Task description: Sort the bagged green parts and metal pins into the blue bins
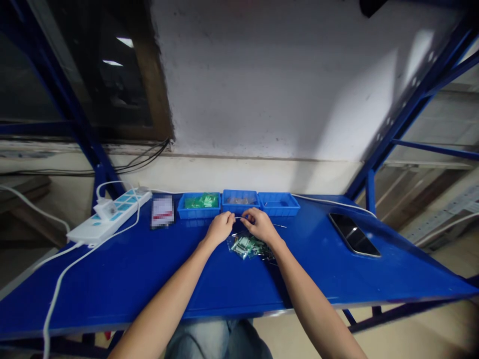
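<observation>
Fingers of the left hand and right hand pinch a thin rod stretched between them. Light, aligned grips should prevent bending. Nearer than the fingers, packets lie on the counter; beyond, trays.

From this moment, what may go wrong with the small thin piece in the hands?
The thin piece is pinched by the fingertips of the left hand and right hand, so it might slip. If it falls onto the nearby pile of small parts, it could be hard to find.
</observation>
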Demonstrator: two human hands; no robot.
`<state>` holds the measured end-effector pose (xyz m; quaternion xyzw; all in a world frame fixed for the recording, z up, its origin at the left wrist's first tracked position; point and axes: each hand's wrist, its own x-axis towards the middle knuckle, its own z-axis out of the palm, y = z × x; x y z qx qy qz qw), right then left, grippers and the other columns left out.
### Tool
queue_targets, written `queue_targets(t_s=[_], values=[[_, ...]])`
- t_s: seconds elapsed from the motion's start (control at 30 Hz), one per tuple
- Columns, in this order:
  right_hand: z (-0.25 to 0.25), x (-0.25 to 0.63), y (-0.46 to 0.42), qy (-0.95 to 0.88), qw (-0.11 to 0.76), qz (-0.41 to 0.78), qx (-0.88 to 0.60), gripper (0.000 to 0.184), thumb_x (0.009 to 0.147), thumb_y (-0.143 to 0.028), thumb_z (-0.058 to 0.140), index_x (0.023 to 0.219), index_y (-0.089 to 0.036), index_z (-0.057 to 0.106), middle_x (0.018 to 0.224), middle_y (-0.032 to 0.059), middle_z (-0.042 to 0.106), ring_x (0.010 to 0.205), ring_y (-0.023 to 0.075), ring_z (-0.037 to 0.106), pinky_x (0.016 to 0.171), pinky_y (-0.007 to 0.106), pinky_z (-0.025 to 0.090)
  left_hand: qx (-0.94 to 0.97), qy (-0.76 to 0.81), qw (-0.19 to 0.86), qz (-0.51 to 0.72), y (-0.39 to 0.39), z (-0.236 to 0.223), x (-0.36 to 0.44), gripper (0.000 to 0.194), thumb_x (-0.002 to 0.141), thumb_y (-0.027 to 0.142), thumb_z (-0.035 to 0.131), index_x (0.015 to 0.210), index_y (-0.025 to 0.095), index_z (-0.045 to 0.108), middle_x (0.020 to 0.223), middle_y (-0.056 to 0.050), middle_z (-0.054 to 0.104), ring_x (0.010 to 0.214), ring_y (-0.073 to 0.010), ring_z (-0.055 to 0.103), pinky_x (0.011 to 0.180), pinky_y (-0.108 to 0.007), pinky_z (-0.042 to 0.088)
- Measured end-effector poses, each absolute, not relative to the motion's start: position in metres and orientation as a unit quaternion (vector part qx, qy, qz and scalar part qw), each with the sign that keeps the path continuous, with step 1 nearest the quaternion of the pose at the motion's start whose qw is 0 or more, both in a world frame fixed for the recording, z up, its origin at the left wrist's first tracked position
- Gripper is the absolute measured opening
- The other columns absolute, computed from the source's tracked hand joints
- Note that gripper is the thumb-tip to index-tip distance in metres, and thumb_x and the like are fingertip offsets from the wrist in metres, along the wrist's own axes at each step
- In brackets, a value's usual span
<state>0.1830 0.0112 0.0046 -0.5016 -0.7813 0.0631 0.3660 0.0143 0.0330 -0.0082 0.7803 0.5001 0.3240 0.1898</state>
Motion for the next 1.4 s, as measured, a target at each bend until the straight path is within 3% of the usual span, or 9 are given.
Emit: queue_targets(t_s=[0.1,0.27,0.4,0.57,0.67,0.83,1.07,1.23,1.4], values=[[0.003,0.182,0.012,-0.782,0.369,0.067,-0.498,0.009,0.084,-0.024,0.053,0.082,-0.019,0.061,0.071,0.0007,0.056,0.066,0.0132,0.051,0.063,0.023,0.038,0.774,0.492,0.194,0.348,0.031,-0.007,0.014,0.036,0.092,0.035,0.030,0.073,0.019,0.056,0.071,-0.003,0.065,0.071,-0.0166,0.061,0.067,-0.025,0.042],[0.004,0.181,0.012,-0.781,0.378,0.071,-0.492,0.020,0.089,-0.025,0.044,0.078,-0.018,0.058,0.072,0.0019,0.058,0.064,0.0130,0.051,0.062,0.023,0.037,0.767,0.450,0.199,0.411,0.027,-0.004,0.013,0.022,0.089,0.035,0.040,0.100,0.021,0.053,0.087,-0.002,0.065,0.070,-0.0136,0.060,0.065,-0.023,0.042],[0.005,0.180,0.010,-0.784,0.380,0.077,-0.485,0.023,0.091,-0.028,0.041,0.079,-0.018,0.058,0.069,0.0007,0.057,0.063,0.0127,0.051,0.061,0.022,0.037,0.772,0.438,0.192,0.418,0.028,-0.003,0.011,0.019,0.088,0.033,0.042,0.085,0.020,0.056,0.081,-0.002,0.065,0.072,-0.0145,0.061,0.066,-0.023,0.042],[0.006,0.179,0.009,-0.781,0.397,0.096,-0.473,0.022,0.084,-0.031,0.054,0.103,-0.020,0.055,0.068,-0.0018,0.053,0.063,0.0132,0.051,0.062,0.022,0.039,0.760,0.464,0.195,0.412,0.030,-0.002,0.009,0.032,0.090,0.037,0.037,0.071,0.019,0.055,0.066,-0.003,0.064,0.065,-0.0160,0.061,0.062,-0.024,0.041],[0.007,0.179,0.009,-0.785,0.398,0.086,-0.466,0.010,0.086,-0.027,0.050,0.089,-0.020,0.057,0.071,-0.0001,0.055,0.065,0.0135,0.051,0.064,0.023,0.039,0.757,0.466,0.200,0.412,0.028,-0.001,0.010,0.035,0.090,0.039,0.036,0.069,0.018,0.054,0.063,-0.002,0.063,0.063,-0.0155,0.061,0.062,-0.024,0.041],[0.012,0.178,0.007,-0.781,0.409,0.067,-0.467,0.017,0.089,-0.026,0.044,0.079,-0.019,0.055,0.072,0.0015,0.056,0.065,0.0134,0.052,0.063,0.023,0.038,0.761,0.440,0.213,0.426,0.024,0.005,0.010,0.026,0.088,0.040,0.042,0.083,0.018,0.056,0.062,0.002,0.058,0.056,-0.0116,0.055,0.056,-0.021,0.039],[0.028,0.207,0.002,-0.569,0.600,-0.060,-0.559,0.030,0.094,-0.032,0.027,0.080,-0.018,0.050,0.064,0.0009,0.053,0.058,0.0136,0.050,0.060,0.024,0.037,0.841,0.410,0.266,0.230,0.032,0.005,-0.008,0.031,0.072,0.044,0.062,0.088,0.018,0.062,0.075,-0.001,0.061,0.058,-0.0113,0.053,0.054,-0.021,0.040],[0.026,0.232,0.008,-0.480,0.489,-0.066,-0.725,0.030,0.088,-0.041,0.041,0.098,-0.015,0.054,0.065,0.0044,0.060,0.060,0.0187,0.055,0.056,0.027,0.033,0.869,0.407,0.207,0.191,0.036,-0.001,-0.011,0.018,0.073,0.034,0.061,0.080,0.019,0.066,0.080,-0.003,0.061,0.071,-0.0144,0.057,0.063,-0.023,0.043],[0.020,0.221,0.010,-0.532,0.461,-0.021,-0.710,0.031,0.089,-0.041,0.040,0.101,-0.017,0.056,0.064,0.0030,0.061,0.061,0.0184,0.057,0.056,0.026,0.032,0.862,0.425,0.189,0.203,0.038,-0.005,-0.007,0.012,0.077,0.022,0.053,0.076,0.019,0.064,0.081,-0.004,0.060,0.073,-0.0157,0.058,0.068,-0.025,0.043]])
